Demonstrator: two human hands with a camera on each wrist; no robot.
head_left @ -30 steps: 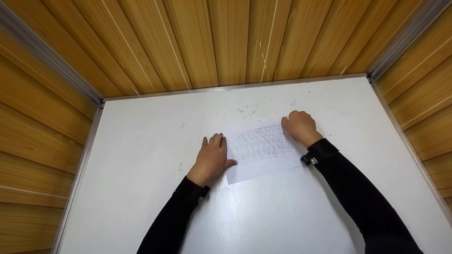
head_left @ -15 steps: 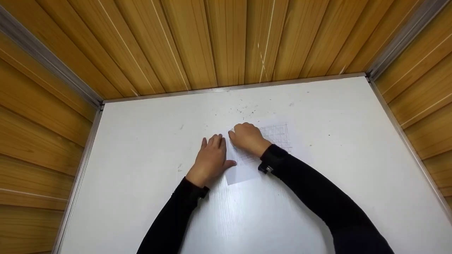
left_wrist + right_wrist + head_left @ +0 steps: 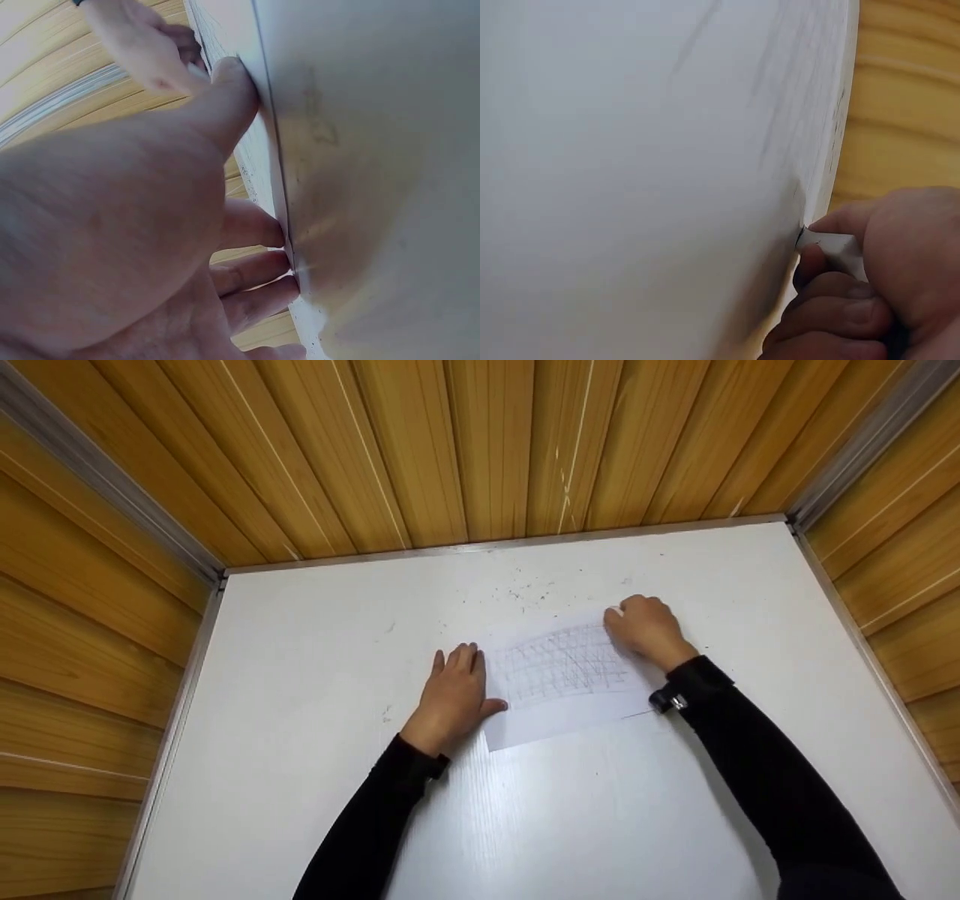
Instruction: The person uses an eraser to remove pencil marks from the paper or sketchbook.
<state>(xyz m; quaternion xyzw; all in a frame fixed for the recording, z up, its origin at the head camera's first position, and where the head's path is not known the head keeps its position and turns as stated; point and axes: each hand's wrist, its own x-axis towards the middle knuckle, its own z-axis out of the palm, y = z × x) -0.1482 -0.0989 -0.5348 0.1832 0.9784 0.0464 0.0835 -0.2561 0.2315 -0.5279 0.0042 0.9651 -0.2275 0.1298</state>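
Observation:
A white sheet of paper (image 3: pixel 555 727) lies on the table, covered in its upper part by a pencilled grid of crossing lines (image 3: pixel 559 664). Along its left edge my left hand (image 3: pixel 450 697) presses down with fingers stretched out and thumb spread onto the sheet. My right hand (image 3: pixel 649 630) is at the sheet's upper right corner, fingers curled. In the right wrist view it pinches a small white eraser (image 3: pixel 832 249) between thumb and fingers, one end against the paper. The head view shows only a sliver of the eraser.
Dark crumbs (image 3: pixel 525 592) are scattered on the white table (image 3: pixel 315 675) beyond the paper, with a few smudges to the left. Wood-patterned panels (image 3: pixel 420 457) wall in the table at the back and both sides.
My right hand swept left across the grid to near the left hand, then came back to the sheet's right side. The left hand stays in place.

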